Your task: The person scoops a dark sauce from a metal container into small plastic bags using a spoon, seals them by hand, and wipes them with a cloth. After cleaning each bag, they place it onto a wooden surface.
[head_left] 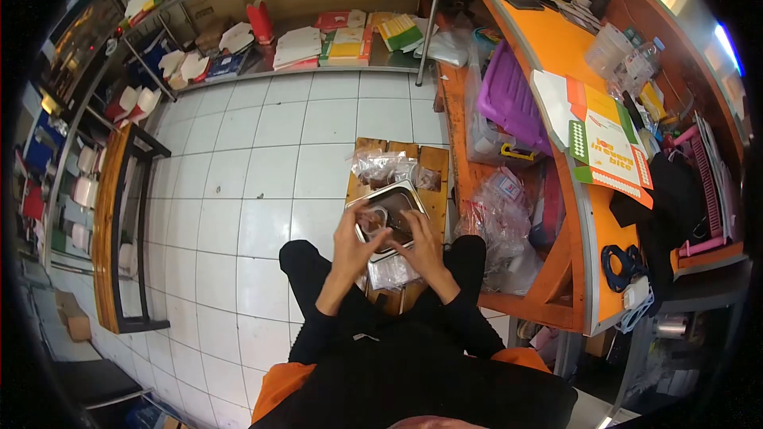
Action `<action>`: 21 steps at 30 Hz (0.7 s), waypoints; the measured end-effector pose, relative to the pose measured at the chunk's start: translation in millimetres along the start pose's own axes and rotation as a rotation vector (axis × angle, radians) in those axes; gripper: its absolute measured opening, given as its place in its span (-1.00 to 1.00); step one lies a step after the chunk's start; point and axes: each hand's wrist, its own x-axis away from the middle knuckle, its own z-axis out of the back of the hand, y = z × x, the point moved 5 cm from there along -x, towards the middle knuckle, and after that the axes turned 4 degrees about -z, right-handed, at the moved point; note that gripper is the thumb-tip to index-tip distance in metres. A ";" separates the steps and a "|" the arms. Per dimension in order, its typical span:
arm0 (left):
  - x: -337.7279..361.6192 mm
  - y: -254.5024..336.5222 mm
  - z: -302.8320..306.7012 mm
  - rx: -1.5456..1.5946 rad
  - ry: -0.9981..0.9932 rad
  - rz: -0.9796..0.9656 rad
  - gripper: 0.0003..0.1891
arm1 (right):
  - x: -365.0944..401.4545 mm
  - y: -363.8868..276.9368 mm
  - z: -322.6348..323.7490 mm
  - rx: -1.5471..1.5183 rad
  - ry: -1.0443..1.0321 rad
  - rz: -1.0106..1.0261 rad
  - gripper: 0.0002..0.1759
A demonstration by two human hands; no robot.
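Note:
A rectangular metal pan (427,213) sits tilted on a low slatted wooden table (433,160) between my knees. Inside it is dark brown stuff that I cannot identify. My left hand (354,248) is over the pan's left side, its fingers curled around what looks like a small clear plastic bag (373,218) with a pale rim. At the right side of the pan, my right hand (423,250) has its fingers bent and apart, with the thumb pointing toward the left hand. Motion blurs the fingertips. Filled clear bags (381,167) lie beyond the pan, and flat clear packets (391,273) lie on the near side.
To the right stands an orange counter (556,32) with a printed carton sheet (608,143) and blue tape rolls (622,266). Below are a purple lid (509,99) and plastic bags (505,226). A wooden bench (111,230) is at left; a shelf (302,63) with cartons stands behind.

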 end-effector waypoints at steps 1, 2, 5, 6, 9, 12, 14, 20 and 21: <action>2.9 1.2 -6.1 0.021 -0.012 0.008 -0.33 | -7.1 -17.6 2.2 -0.139 0.026 -0.024 -0.67; 4.7 1.6 -10.4 0.011 -0.036 0.025 -0.34 | -10.9 -25.8 5.1 -0.277 0.053 -0.046 -0.66; 2.9 3.3 -10.5 0.210 -0.101 0.064 -0.34 | -13.9 -28.5 9.1 -0.389 0.023 -0.039 -0.70; -0.9 12.0 -5.2 0.296 -0.059 0.062 -0.52 | -16.1 -27.2 13.6 -0.437 0.031 -0.044 -0.75; -4.0 9.1 4.6 0.376 -0.099 0.169 -0.76 | -21.2 -35.7 31.1 -0.572 -0.052 -0.046 -0.82; -5.8 24.6 7.4 0.212 -0.059 0.067 -0.88 | -23.8 -50.3 45.3 -0.625 -0.027 -0.027 -0.82; -5.8 30.4 6.6 0.162 -0.064 0.012 -0.87 | -24.0 -51.5 48.6 -0.618 0.002 -0.010 -0.83; -6.8 56.5 9.9 0.080 -0.095 -0.089 -0.92 | -21.5 -51.6 54.7 -0.628 0.048 -0.031 -0.87; -6.9 58.7 10.0 0.069 -0.090 -0.125 -0.93 | -21.4 -53.2 56.1 -0.623 0.057 -0.026 -0.87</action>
